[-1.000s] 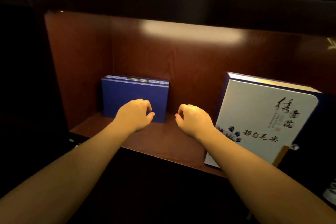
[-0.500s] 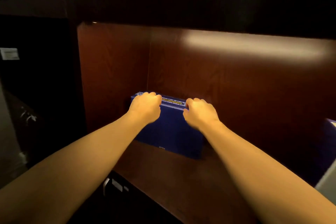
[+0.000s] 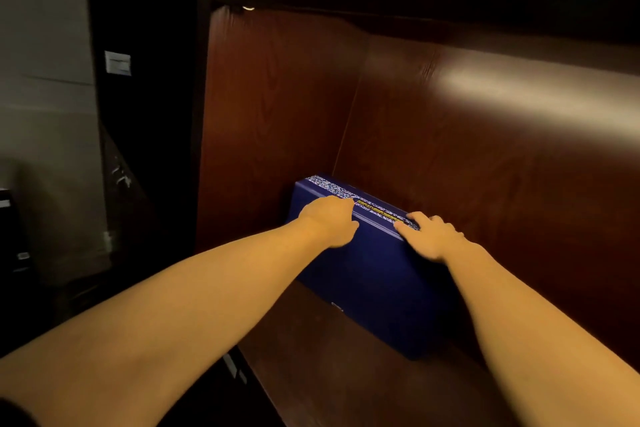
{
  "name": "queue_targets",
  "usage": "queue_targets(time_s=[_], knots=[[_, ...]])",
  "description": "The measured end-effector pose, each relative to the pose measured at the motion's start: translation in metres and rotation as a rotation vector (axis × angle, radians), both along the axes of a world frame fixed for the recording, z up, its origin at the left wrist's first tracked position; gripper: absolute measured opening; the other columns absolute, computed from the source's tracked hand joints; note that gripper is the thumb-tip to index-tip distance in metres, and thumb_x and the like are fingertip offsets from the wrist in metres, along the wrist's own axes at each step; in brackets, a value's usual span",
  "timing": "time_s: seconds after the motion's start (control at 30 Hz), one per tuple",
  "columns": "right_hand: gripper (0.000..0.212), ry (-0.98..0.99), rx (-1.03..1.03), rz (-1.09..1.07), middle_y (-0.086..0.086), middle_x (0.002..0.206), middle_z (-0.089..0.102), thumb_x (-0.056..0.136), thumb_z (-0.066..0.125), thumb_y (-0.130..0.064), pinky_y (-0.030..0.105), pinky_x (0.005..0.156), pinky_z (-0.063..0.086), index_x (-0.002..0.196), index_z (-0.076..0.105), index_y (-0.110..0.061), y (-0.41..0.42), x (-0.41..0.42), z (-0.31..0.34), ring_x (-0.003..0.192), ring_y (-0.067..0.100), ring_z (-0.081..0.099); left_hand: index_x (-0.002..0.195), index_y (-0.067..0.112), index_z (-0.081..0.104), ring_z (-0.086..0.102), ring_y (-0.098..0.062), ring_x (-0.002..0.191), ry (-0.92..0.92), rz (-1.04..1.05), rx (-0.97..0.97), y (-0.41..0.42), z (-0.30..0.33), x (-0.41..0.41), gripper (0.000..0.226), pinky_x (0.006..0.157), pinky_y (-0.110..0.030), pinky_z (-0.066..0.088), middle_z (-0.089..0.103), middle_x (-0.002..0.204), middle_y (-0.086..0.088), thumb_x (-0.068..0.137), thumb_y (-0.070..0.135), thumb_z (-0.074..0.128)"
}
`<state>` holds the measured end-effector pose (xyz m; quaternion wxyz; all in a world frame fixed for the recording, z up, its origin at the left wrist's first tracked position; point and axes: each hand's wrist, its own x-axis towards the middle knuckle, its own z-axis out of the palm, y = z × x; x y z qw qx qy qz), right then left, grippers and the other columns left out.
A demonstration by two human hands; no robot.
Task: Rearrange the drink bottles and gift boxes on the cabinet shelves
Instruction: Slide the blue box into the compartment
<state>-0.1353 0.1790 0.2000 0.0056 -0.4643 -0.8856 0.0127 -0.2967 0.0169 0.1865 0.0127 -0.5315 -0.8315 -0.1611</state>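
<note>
A dark blue gift box [image 3: 374, 274] with a patterned strip and a yellow label along its top stands upright on the wooden shelf [image 3: 322, 367], in the back left corner of the cabinet bay. My left hand [image 3: 330, 220] rests over the box's top front edge, fingers curled onto the top. My right hand [image 3: 431, 234] lies on the top edge further right, fingers spread over the patterned strip. Both hands touch the box; the box's base sits on the shelf.
The bay's wooden left wall [image 3: 273, 121] and back panel [image 3: 502, 156] close in around the box. The shelf stretches out to the right. Left of the cabinet is a dark recess and a grey wall with a white switch plate [image 3: 117, 62].
My view has swung left, so the large white and blue box on the right has left the frame. Both hands reached forward from the shelf front and came down on the blue box's top.
</note>
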Motion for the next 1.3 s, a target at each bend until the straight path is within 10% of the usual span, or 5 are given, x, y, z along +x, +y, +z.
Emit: queue_targets(time_s=[0.2, 0.53, 0.97, 1.13, 1.3], knots=[[0.083, -0.006, -0.008, -0.039, 0.017, 0.151, 0.032, 0.077, 0.023, -0.09, 0.058, 0.108, 0.031, 0.149, 0.026, -0.047, -0.005, 0.003, 0.002, 0.135, 0.041, 0.029, 0.091, 0.005, 0.066, 0.048, -0.014, 0.061, -0.084, 0.029, -0.041, 0.012, 0.022, 0.011, 0.057, 0.065, -0.031, 0.041, 0.055, 0.068, -0.003, 0.1, 0.054, 0.038], [0.094, -0.033, -0.023, -0.226, 0.017, 0.147, 0.034, 0.072, 0.017, -0.093, 0.057, 0.103, 0.034, 0.151, 0.024, -0.042, -0.062, 0.013, 0.004, 0.133, 0.038, 0.032, 0.153, 0.007, 0.026, 0.04, -0.034, 0.136, -0.306, -0.013, -0.349, 0.027, 0.071, 0.034, 0.077, 0.108, -0.043, 0.035, 0.036, 0.153, -0.017, 0.1, 0.063, 0.021], [0.084, -0.018, 0.015, -0.535, 0.016, 0.134, 0.041, 0.084, 0.018, -0.083, 0.051, 0.09, 0.041, 0.143, 0.039, -0.028, -0.188, -0.011, 0.004, 0.122, 0.035, 0.037, 0.152, 0.008, 0.028, 0.038, -0.033, 0.135, 0.082, -0.304, -0.689, 0.028, 0.084, 0.06, 0.091, 0.094, -0.04, 0.035, 0.033, 0.154, -0.015, 0.091, 0.076, 0.023], [0.071, 0.139, -0.022, -0.547, 0.015, 0.135, 0.038, 0.089, 0.031, -0.074, 0.045, 0.086, 0.041, 0.133, 0.048, -0.021, -0.229, -0.028, -0.005, 0.12, 0.032, 0.037, 0.129, 0.006, 0.051, 0.056, -0.026, 0.097, 0.0, -0.385, -0.821, 0.031, 0.068, 0.064, 0.081, 0.076, -0.034, 0.043, 0.053, 0.128, -0.012, 0.084, 0.073, 0.05], [0.045, 0.22, 0.037, -0.345, 0.02, 0.128, 0.05, 0.096, 0.038, -0.051, 0.042, 0.081, 0.04, 0.129, 0.053, -0.023, -0.248, -0.015, -0.012, 0.11, 0.04, 0.051, 0.111, 0.016, 0.053, 0.055, -0.033, 0.111, 0.016, -0.405, -0.701, 0.029, 0.052, 0.056, 0.081, 0.102, -0.044, 0.042, 0.056, 0.12, -0.01, 0.062, 0.08, 0.056]])
